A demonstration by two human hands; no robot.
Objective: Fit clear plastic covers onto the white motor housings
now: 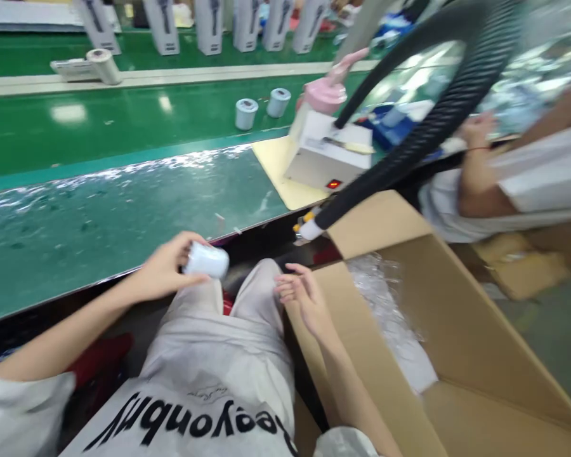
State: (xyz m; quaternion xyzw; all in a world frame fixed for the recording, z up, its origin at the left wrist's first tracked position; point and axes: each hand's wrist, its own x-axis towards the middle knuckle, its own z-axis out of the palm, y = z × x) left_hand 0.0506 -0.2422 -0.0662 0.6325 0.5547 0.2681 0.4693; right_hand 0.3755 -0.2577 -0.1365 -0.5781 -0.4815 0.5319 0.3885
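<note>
My left hand is wrapped round a small pale-blue cylinder, tilted on its side above my lap at the bench's front edge. The cylinder is a little blurred, so its exact kind is unclear. My right hand hovers by my right knee with its fingers loosely spread and nothing in them, close to the flap of a cardboard box. Two similar pale-blue cylinders, a nearer one and a farther one, stand upright on the green surface beyond the bench.
A white machine with a red-lit switch sits on a yellow board. A black corrugated hose arches over the box, which holds clear plastic. White printed cartons line the back. Another person's arm is at right.
</note>
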